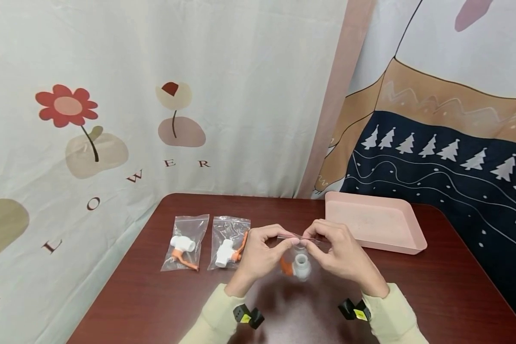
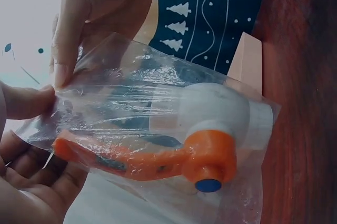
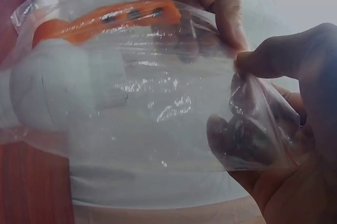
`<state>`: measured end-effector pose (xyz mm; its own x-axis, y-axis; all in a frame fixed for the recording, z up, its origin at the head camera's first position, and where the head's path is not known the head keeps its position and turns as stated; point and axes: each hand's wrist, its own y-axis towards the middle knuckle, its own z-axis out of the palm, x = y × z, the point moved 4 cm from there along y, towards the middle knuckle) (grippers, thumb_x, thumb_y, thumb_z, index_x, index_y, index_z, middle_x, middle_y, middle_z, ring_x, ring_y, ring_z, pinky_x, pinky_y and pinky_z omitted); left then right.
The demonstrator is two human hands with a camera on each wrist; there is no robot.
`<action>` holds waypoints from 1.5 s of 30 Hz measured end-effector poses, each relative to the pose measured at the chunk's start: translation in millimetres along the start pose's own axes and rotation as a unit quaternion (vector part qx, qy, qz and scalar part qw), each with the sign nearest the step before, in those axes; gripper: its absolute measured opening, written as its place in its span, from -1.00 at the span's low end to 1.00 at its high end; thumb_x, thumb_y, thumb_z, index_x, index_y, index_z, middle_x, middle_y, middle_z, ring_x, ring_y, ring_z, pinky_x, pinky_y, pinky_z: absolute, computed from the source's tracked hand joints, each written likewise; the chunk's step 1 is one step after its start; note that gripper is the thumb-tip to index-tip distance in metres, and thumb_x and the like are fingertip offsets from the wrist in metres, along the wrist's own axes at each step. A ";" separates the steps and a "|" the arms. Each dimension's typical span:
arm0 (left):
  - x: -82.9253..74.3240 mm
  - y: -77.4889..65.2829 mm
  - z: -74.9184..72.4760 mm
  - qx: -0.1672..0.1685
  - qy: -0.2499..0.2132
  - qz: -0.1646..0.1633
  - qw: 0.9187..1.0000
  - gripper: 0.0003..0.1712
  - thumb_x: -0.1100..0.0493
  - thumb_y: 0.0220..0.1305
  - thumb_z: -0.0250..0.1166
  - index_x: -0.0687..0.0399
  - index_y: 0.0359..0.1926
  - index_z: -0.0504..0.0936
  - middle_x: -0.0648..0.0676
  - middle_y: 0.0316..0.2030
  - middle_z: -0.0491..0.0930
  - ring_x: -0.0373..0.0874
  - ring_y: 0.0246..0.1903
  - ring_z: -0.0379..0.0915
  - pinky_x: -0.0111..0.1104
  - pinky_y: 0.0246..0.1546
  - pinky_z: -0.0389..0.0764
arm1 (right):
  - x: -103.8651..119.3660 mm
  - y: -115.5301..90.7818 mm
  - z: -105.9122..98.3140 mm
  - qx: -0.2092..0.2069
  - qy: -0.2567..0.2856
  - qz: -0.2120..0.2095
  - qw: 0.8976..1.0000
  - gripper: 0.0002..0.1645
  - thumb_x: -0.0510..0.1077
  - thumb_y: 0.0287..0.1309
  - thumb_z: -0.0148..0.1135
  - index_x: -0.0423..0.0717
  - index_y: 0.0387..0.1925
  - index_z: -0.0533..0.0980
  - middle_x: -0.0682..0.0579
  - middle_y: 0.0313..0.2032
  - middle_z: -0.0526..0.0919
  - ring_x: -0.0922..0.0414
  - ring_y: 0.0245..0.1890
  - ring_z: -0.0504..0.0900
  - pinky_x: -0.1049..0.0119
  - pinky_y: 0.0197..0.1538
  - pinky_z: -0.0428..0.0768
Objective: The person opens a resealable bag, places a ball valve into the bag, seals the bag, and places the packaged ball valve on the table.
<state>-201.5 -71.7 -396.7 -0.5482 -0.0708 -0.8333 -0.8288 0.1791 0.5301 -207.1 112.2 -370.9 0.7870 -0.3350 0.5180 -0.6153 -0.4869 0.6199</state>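
Note:
Both hands pinch the top edge of a clear zip bag [image 2: 126, 66] between thumbs and fingers, thumbs close together at its middle. My left hand [image 1: 264, 253] has the left part of the edge, my right hand [image 1: 339, 248] the right part. Inside the bag hangs a white plastic ball valve [image 2: 213, 108] with an orange lever handle [image 2: 131, 161] and a blue cap at the handle's pivot. The lever points up toward the bag's mouth. In the right wrist view the bag film [image 3: 152, 92] is stretched and wrinkled near the fingers.
Two more zip bags lie flat on the dark red table [image 1: 133, 296], left of the hands: the far-left bag [image 1: 191, 224] and the nearer bag [image 1: 230, 223], each with a white valve and orange handle. A pink tray [image 1: 374, 220] stands at the back right, before a curtain [image 1: 249, 95].

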 end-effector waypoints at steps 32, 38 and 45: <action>-5.3 1.5 -11.1 -0.046 0.017 -0.020 0.999 -0.93 0.25 0.20 0.51 0.18 -0.31 0.83 0.18 -0.43 0.77 -0.38 -0.52 0.51 -0.58 -0.50 0.52 | -9.9 -5.6 -10.8 -0.003 -0.011 0.012 1.000 -0.73 -0.28 0.15 0.45 0.19 -0.34 0.60 0.34 -0.44 0.52 0.39 -0.45 0.49 0.53 -0.47 0.50; -5.5 1.7 -14.9 -0.046 0.009 -0.017 0.999 -0.93 0.27 0.21 0.49 0.22 -0.31 0.82 0.22 -0.39 0.77 -0.38 -0.49 0.53 -0.57 -0.48 0.53 | -12.1 -8.2 -13.4 -0.003 -0.012 0.013 1.000 -0.71 -0.29 0.16 0.45 0.20 -0.33 0.60 0.34 -0.43 0.52 0.38 -0.42 0.50 0.52 -0.34 0.57; -6.6 2.0 -19.5 -0.049 0.009 -0.031 0.998 -0.92 0.27 0.22 0.48 0.23 -0.31 0.82 0.23 -0.41 0.76 -0.36 -0.53 0.50 -0.58 -0.51 0.51 | -15.1 -11.9 -18.6 -0.006 -0.017 0.015 1.000 -0.71 -0.29 0.17 0.46 0.20 -0.32 0.60 0.33 -0.43 0.51 0.37 -0.39 0.50 0.53 -0.31 0.56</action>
<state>-201.7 -90.0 -387.1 -0.4967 -0.0974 -0.8624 -0.8677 0.0765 0.4911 -212.5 138.1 -375.1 0.7691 -0.3769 0.5162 -0.6391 -0.4663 0.6117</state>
